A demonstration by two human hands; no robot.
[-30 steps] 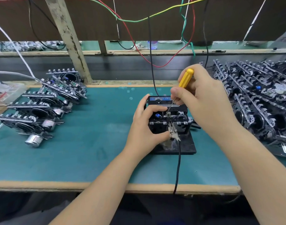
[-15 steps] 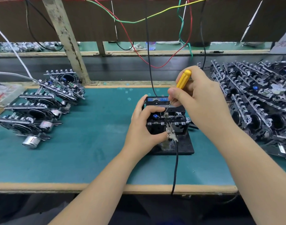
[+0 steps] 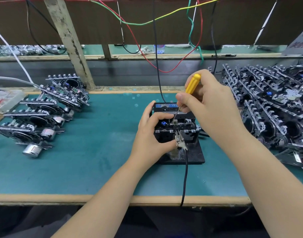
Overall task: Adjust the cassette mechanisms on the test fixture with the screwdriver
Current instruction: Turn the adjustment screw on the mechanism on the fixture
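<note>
A black test fixture (image 3: 195, 155) sits mid-bench on the green mat, and a cassette mechanism (image 3: 185, 128) is mounted on it. My left hand (image 3: 150, 134) grips the mechanism's left side, thumb at the front and fingers curled over the top. My right hand (image 3: 211, 107) holds a yellow-handled screwdriver (image 3: 192, 85) by its handle; the thin shaft slants down to the left and its tip rests on the mechanism's top. A metal clip with a black cable (image 3: 185, 172) hangs on the mechanism's front.
Several cassette mechanisms (image 3: 42, 117) stand in a row at the left. A big heap of the same mechanisms (image 3: 274, 110) fills the right. Coloured wires (image 3: 147, 23) hang above. The bench's wooden front edge (image 3: 61, 198) runs across the foreground.
The view has drifted slightly. Both hands keep their hold; the screwdriver stays on the same spot of the mechanism.
</note>
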